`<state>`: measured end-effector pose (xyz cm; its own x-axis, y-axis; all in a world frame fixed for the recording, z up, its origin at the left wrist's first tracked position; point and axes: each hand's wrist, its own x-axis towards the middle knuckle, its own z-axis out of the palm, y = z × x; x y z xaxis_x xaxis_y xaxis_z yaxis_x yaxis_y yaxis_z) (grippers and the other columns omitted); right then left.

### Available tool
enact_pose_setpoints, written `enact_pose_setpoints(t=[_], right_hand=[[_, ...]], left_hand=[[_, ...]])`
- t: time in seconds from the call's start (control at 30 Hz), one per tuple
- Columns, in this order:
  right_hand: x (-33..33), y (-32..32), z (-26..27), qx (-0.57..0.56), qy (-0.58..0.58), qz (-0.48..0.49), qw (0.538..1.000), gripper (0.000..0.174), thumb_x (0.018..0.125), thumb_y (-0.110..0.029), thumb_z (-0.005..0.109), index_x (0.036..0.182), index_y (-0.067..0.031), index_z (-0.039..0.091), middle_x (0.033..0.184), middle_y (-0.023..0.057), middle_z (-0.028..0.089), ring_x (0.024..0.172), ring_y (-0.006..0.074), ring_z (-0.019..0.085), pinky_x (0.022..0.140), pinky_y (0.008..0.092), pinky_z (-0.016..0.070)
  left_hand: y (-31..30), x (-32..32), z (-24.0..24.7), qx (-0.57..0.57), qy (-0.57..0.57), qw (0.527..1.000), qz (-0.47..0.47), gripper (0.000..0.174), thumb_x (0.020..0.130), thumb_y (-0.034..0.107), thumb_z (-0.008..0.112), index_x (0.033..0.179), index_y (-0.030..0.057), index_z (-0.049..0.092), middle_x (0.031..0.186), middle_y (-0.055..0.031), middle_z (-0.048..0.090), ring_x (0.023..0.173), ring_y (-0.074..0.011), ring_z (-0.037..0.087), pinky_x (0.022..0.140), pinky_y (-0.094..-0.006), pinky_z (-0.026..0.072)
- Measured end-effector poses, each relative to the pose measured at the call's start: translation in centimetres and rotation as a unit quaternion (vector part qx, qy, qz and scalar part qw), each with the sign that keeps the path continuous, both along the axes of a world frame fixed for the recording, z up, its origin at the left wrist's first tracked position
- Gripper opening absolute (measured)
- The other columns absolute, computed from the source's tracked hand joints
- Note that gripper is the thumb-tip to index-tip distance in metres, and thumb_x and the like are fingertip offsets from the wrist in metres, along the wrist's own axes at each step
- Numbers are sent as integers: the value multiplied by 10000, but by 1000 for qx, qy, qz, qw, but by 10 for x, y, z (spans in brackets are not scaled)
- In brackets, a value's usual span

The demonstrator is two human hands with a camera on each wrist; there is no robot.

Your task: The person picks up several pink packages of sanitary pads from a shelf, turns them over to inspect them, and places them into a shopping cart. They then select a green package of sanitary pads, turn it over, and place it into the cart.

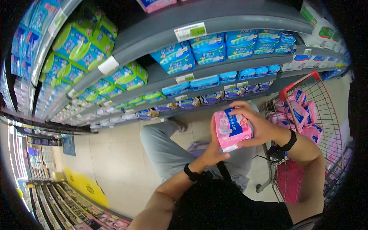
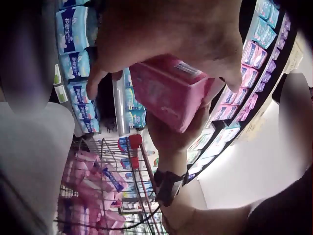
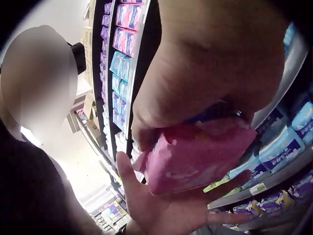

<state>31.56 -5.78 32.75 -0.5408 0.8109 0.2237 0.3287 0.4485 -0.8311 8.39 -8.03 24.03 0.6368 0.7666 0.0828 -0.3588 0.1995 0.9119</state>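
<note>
A pink pack of sanitary pads (image 1: 233, 126) with a blue label marked 240 is held in front of my lap in the head view. My right hand (image 1: 257, 124) grips it from the right side, fingers bent over its top edge and thumb low on its front. Against its left side lies my left hand (image 1: 213, 152), with the thumb stretched out below. The right wrist view shows the left palm (image 3: 166, 209) under the pack with fingers spread straight. In the left wrist view the pack (image 2: 166, 95) sits between both hands.
A shopping cart (image 1: 284, 94) with several pink packs (image 1: 301, 111) stands at my right. Ahead, a shelf (image 1: 153, 36) carries blue packs (image 1: 209, 48) and green packs (image 1: 82, 44). My bent knee (image 1: 153, 136) is close to the lower shelf, over a tiled floor (image 1: 115, 157).
</note>
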Motion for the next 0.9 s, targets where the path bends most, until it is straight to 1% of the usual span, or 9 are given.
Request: enact_pose_setpoints(t=[0.1, 0.2, 0.23, 0.33, 0.43, 0.53, 0.7, 0.83, 0.9], right_hand=[[-3, -3, 2, 11, -27, 5, 1000, 858, 684, -348, 879, 1374, -72, 451, 1432, 218, 364, 1337, 391, 401, 1094, 452, 355], [-5, -5, 2, 27, -65, 27, 997, 875, 666, -347, 884, 1377, -78, 452, 1438, 231, 353, 1328, 417, 414, 1084, 456, 382], [-7, -7, 3, 40, -87, 44, 994, 879, 660, -346, 884, 1379, -79, 453, 1443, 236, 346, 1322, 425, 421, 1078, 458, 393], [-13, -10, 5, 66, -109, 90, 988, 903, 644, -347, 881, 1389, -77, 449, 1474, 249, 306, 1305, 443, 445, 1066, 461, 419], [-14, -12, 4, 24, -97, 111, 989, 943, 645, -354, 878, 1424, -78, 425, 1488, 257, 283, 1318, 445, 432, 1083, 458, 404], [-15, -13, 6, 2, -91, 98, 991, 974, 659, -362, 872, 1454, -68, 392, 1493, 264, 265, 1322, 453, 426, 1088, 465, 396], [-4, -11, -9, -34, -134, 93, 986, 1176, 751, -410, 847, 1530, -12, 61, 1511, 297, 212, 1369, 417, 400, 1101, 430, 371], [1, -8, -32, -217, -103, 93, 966, 1195, 807, -400, 814, 1551, -42, -51, 1507, 290, 268, 1368, 359, 412, 1096, 424, 376], [0, -5, -36, -336, -92, 117, 930, 1200, 800, -368, 827, 1555, -54, -51, 1501, 259, 317, 1370, 319, 413, 1104, 402, 363]], left_hand=[[5, 5, 9, -36, -90, 995, -24, 1293, 796, 503, 784, 1542, 233, -238, 1628, -152, 42, 1489, -313, 209, 1182, -493, 273], [-1, 7, 9, -214, -139, 967, 0, 1139, 901, 407, 709, 1548, 254, -216, 1621, -144, 93, 1456, -306, 291, 1146, -505, 352], [-5, 5, -1, -275, -325, 905, -23, 986, 977, 261, 624, 1559, 269, -171, 1600, -144, 177, 1418, -296, 359, 1114, -491, 407], [-6, -8, -15, -350, -106, 930, -40, 953, 968, 184, 633, 1579, 213, -98, 1556, -141, 276, 1387, -265, 394, 1109, -445, 412], [-13, -17, -22, -273, 52, 958, -70, 942, 945, 168, 663, 1583, 143, -30, 1509, -135, 350, 1362, -238, 411, 1109, -408, 401], [-15, -16, -19, -225, 32, 974, -21, 920, 887, 67, 710, 1546, 86, 68, 1444, -140, 400, 1324, -230, 442, 1094, -405, 416], [-16, -2, 0, -60, 36, 995, 71, 1027, 790, 38, 792, 1491, 77, 42, 1391, -199, 378, 1267, -286, 500, 1040, -428, 470], [-20, -1, -15, 58, 97, 988, 107, 1058, 718, 150, 869, 1466, 44, 129, 1359, -208, 365, 1260, -321, 480, 1045, -457, 426], [-21, -6, -16, 119, 167, 974, 101, 1095, 726, 136, 865, 1479, 56, 72, 1379, -212, 374, 1267, -300, 480, 1060, -448, 412]])
